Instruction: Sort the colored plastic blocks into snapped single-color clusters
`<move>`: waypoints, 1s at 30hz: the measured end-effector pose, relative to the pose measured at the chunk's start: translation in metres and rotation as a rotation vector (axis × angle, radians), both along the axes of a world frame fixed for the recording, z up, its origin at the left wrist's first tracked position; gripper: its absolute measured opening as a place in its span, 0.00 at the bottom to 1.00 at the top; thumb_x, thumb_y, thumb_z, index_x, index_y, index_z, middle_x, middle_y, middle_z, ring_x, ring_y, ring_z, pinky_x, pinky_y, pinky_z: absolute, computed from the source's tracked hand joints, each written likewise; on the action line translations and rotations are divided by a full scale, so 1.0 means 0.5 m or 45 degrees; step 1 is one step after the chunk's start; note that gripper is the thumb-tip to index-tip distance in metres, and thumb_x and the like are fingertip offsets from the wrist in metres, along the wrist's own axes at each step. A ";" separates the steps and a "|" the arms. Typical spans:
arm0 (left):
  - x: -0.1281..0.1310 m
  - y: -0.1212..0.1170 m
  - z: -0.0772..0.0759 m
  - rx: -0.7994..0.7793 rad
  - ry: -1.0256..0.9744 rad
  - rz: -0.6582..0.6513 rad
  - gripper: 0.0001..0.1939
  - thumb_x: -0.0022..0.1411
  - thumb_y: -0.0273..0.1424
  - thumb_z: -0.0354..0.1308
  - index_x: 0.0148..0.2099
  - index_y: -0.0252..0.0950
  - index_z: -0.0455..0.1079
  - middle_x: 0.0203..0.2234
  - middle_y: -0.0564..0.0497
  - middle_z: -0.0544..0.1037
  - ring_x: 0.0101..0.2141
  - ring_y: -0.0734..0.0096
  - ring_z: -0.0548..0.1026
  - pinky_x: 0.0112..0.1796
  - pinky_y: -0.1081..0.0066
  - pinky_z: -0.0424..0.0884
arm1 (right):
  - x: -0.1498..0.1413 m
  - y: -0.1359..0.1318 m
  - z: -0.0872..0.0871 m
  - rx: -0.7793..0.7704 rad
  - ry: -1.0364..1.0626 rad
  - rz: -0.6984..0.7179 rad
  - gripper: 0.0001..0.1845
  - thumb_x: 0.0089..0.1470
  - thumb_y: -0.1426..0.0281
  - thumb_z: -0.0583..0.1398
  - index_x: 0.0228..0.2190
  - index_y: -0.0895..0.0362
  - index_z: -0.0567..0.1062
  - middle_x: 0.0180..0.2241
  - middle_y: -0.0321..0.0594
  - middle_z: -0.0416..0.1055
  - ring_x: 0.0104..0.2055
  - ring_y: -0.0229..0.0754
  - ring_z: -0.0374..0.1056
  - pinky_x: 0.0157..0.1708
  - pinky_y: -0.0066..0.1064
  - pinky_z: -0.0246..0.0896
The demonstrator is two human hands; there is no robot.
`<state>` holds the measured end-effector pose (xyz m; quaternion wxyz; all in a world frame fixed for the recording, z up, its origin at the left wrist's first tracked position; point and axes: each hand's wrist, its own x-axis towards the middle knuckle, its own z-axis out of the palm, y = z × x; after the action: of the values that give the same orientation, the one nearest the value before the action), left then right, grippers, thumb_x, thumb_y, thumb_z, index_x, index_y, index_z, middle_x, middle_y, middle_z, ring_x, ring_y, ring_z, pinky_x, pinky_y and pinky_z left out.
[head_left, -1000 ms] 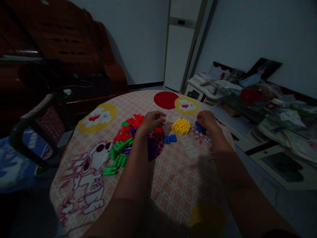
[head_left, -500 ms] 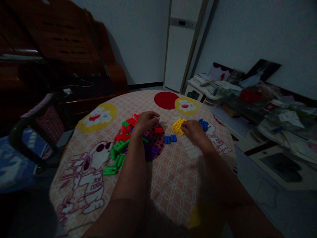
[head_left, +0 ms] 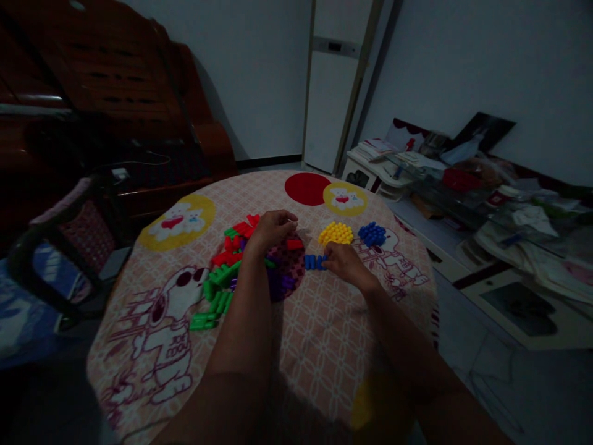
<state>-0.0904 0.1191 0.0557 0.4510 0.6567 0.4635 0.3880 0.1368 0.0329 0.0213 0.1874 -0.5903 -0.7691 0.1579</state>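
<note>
My right hand is low over the table, its thumb and fingers closed on the right end of a short row of blue toy blocks. Just beyond it lies a cluster of yellow blocks, and a separate blue cluster is farther right. My left hand hovers with bent fingers, a gap between thumb and fingertips and nothing visible in it. Near its fingers sits a red block. Loose green blocks, red blocks and purple blocks spread around and left of my left forearm, which hides some.
A patterned cloth covers the round table. On the left are a chair and a wooden bench. A low cabinet piled with papers and bags runs along the right wall. A white upright unit stands at the back.
My right hand has moved left and nearer, from the yellow cluster to the short blue row, uncovering the yellow and blue clusters. My left hand has hardly moved. The view has shifted slightly.
</note>
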 end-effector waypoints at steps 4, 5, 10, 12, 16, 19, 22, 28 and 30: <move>-0.001 0.002 -0.002 0.006 -0.002 0.002 0.09 0.53 0.28 0.61 0.39 0.35 0.75 0.24 0.52 0.79 0.23 0.72 0.76 0.28 0.73 0.72 | 0.018 -0.007 0.000 0.010 0.290 0.011 0.03 0.50 0.72 0.64 0.29 0.57 0.74 0.26 0.33 0.73 0.29 0.36 0.68 0.30 0.26 0.57; -0.002 0.002 -0.003 0.006 -0.003 -0.001 0.09 0.53 0.28 0.61 0.39 0.35 0.75 0.24 0.52 0.79 0.23 0.72 0.76 0.27 0.73 0.72 | 0.031 -0.008 0.005 0.034 0.322 -0.032 0.03 0.49 0.71 0.64 0.27 0.57 0.74 0.25 0.33 0.73 0.28 0.37 0.68 0.30 0.26 0.58; -0.004 0.003 -0.002 0.014 0.008 0.015 0.09 0.53 0.29 0.60 0.39 0.34 0.75 0.23 0.52 0.79 0.22 0.72 0.76 0.26 0.74 0.70 | 0.146 -0.016 0.043 0.294 0.352 -0.490 0.05 0.46 0.68 0.61 0.27 0.57 0.76 0.23 0.35 0.73 0.26 0.40 0.69 0.30 0.30 0.61; -0.002 0.003 -0.001 0.012 0.013 0.012 0.09 0.53 0.29 0.61 0.38 0.34 0.75 0.22 0.53 0.78 0.23 0.71 0.76 0.26 0.74 0.70 | 0.193 -0.020 0.054 0.414 0.252 -0.674 0.05 0.44 0.68 0.61 0.26 0.57 0.76 0.23 0.38 0.74 0.27 0.43 0.70 0.33 0.32 0.63; -0.004 0.005 -0.004 0.002 0.001 0.018 0.10 0.51 0.29 0.61 0.38 0.34 0.75 0.22 0.52 0.79 0.23 0.71 0.76 0.26 0.74 0.71 | 0.248 -0.024 0.048 0.471 0.057 -0.858 0.07 0.44 0.68 0.60 0.26 0.57 0.77 0.26 0.44 0.76 0.31 0.47 0.72 0.36 0.36 0.64; -0.014 0.006 -0.008 0.028 0.019 0.059 0.11 0.51 0.31 0.62 0.39 0.34 0.76 0.23 0.51 0.80 0.23 0.70 0.76 0.26 0.74 0.71 | 0.259 -0.019 0.026 0.433 0.030 -0.858 0.08 0.44 0.68 0.59 0.27 0.58 0.77 0.28 0.46 0.78 0.32 0.48 0.73 0.37 0.36 0.64; -0.027 0.005 -0.008 0.018 0.019 0.125 0.13 0.52 0.33 0.62 0.40 0.34 0.77 0.25 0.51 0.81 0.24 0.71 0.76 0.26 0.75 0.70 | 0.258 -0.008 0.003 0.404 0.058 -0.840 0.09 0.44 0.69 0.59 0.28 0.57 0.78 0.27 0.45 0.78 0.31 0.47 0.73 0.37 0.35 0.65; -0.042 0.009 -0.014 0.007 0.001 0.172 0.14 0.51 0.35 0.63 0.39 0.34 0.77 0.23 0.51 0.80 0.24 0.71 0.76 0.27 0.75 0.70 | 0.253 0.009 -0.017 0.382 0.132 -0.838 0.10 0.43 0.68 0.59 0.28 0.58 0.78 0.26 0.45 0.78 0.31 0.47 0.73 0.37 0.35 0.66; -0.045 0.010 -0.016 0.017 0.009 0.177 0.14 0.50 0.36 0.64 0.39 0.35 0.77 0.23 0.51 0.80 0.25 0.70 0.76 0.27 0.75 0.70 | 0.252 0.007 -0.013 0.376 0.132 -0.860 0.10 0.42 0.68 0.60 0.28 0.58 0.78 0.26 0.45 0.78 0.32 0.48 0.73 0.37 0.36 0.65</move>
<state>-0.1127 0.1241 0.0479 0.4171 0.6272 0.5068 0.4191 0.2628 0.0366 0.0149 0.3507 -0.7688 -0.5348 0.0042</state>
